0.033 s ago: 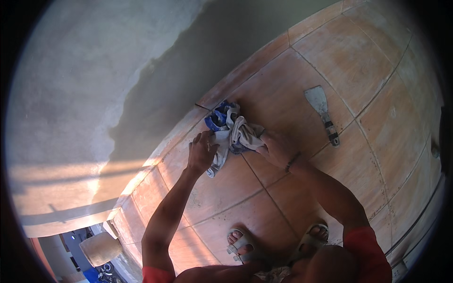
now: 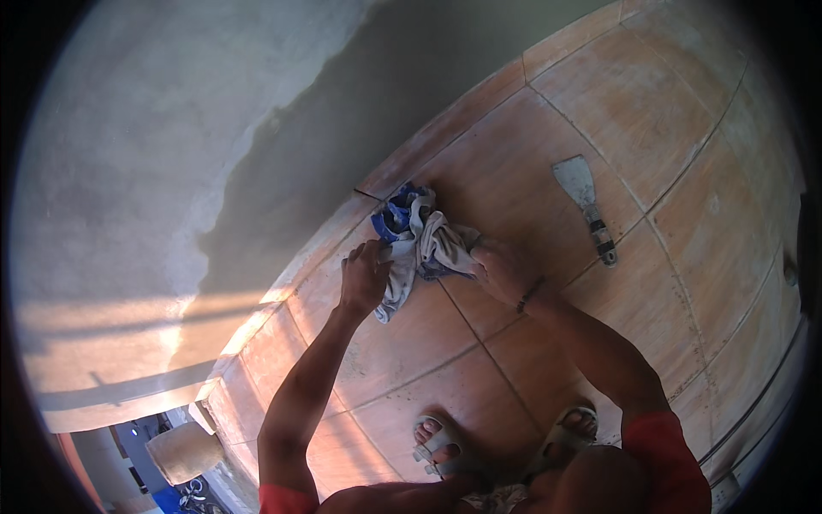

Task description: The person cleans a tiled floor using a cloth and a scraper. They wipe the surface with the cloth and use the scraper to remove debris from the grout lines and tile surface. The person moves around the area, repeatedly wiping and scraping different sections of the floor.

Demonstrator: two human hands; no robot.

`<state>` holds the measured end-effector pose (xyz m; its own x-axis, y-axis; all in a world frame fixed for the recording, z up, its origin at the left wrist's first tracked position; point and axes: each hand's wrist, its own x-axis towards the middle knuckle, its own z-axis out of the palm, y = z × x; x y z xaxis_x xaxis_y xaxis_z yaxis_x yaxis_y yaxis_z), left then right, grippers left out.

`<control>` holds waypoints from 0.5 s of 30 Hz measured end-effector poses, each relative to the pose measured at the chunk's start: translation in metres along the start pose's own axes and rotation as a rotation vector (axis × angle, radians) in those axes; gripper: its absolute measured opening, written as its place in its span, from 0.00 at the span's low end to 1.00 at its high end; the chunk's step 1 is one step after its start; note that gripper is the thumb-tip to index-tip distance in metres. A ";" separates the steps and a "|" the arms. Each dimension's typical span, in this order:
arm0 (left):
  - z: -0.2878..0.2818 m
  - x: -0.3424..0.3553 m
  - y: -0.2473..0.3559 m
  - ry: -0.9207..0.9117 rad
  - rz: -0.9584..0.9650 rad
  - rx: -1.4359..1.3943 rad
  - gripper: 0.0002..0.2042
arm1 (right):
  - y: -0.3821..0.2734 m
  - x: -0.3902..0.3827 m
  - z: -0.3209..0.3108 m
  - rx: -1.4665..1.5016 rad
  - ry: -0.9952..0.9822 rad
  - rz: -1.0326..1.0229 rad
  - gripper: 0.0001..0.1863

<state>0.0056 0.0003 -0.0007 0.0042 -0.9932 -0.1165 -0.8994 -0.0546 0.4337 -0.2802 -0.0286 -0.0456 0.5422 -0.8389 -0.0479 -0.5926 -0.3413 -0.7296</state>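
Note:
A crumpled rag (image 2: 441,242), greyish white with blue patches, lies bunched on the tiled floor against the low tile skirting. My left hand (image 2: 366,278) is closed on its left side, and a loose pale end hangs down beside the fingers. On the other side, my right hand (image 2: 505,270), with a dark band at the wrist, pinches the rag's right edge; some fingertips are hidden in the folds. To the right, apart from both hands, a putty knife (image 2: 578,184) with a wide grey blade and dark taped handle rests flat on the tiles.
A plastered wall (image 2: 154,154) with a darker, damp-looking patch rises beyond the tile skirting (image 2: 445,133). My sandalled feet (image 2: 438,441) stand on the orange-brown tiles (image 2: 402,343) below the rag. At the lower left sits a tan, pot-like container (image 2: 184,452) near blue items.

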 end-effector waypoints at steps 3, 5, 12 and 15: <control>-0.023 0.011 0.020 0.019 0.016 -0.137 0.10 | 0.015 -0.002 -0.018 0.289 0.081 -0.012 0.14; -0.052 -0.010 0.033 -0.022 0.000 -0.207 0.08 | 0.005 -0.014 -0.023 0.592 0.221 0.004 0.15; -0.070 -0.047 0.096 -0.263 0.118 -0.304 0.12 | 0.001 0.004 -0.108 1.294 0.892 0.260 0.13; -0.096 -0.042 0.125 -0.098 0.170 -0.165 0.22 | 0.037 0.056 -0.120 1.280 1.034 0.414 0.11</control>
<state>-0.0656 0.0258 0.1440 -0.1907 -0.9752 -0.1124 -0.7999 0.0881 0.5936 -0.3435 -0.1393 0.0062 -0.4074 -0.8599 -0.3076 0.5215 0.0575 -0.8513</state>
